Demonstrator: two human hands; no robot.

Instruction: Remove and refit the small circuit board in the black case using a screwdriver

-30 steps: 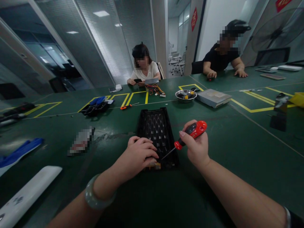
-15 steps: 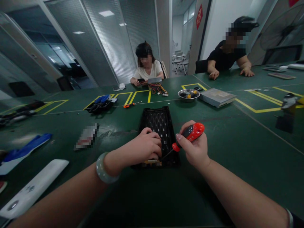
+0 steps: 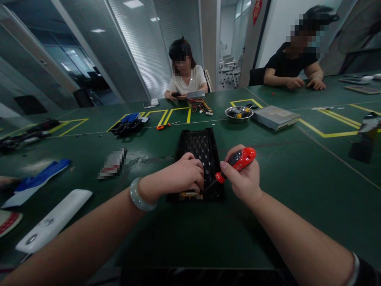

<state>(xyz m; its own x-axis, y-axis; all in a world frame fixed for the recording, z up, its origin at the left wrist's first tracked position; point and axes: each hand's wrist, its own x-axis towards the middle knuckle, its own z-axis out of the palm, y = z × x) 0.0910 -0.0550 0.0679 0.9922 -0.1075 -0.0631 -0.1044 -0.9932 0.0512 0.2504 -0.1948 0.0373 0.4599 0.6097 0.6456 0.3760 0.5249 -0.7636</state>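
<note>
While the green surface (image 3: pixel 303 171) spreads across most of the view, marked with yellow tape, two people sit along its far side: one in a white top (image 3: pixel 190 84) near the middle, one in a black top (image 3: pixel 293 63) at the right. The black casing (image 3: pixel 210 159) lies in the middle of the near part, its long sides running from near to far, with a patterned inner face showing. At the near left lies a long white device (image 3: pixel 56 218), and beyond it a blue-and-white piece (image 3: pixel 43 180). A flat grey box (image 3: pixel 276 116) lies at the far right, just beside a metal bowl (image 3: pixel 239 119) of small dark and yellow things.

The left hand (image 3: pixel 187 174), below a pale bracelet (image 3: pixel 139 194), is over the casing's near left part; its fingers curl down, and whether its grip holds anything cannot be told. To the right, the right hand (image 3: pixel 246 180) has its grip closed round a red-and-black screwdriver (image 3: pixel 238 159), whose shaft slants down leftward into the casing. Near those left fingertips, a small gold-coloured part (image 3: pixel 192 196) sits at the casing's near end.
</note>
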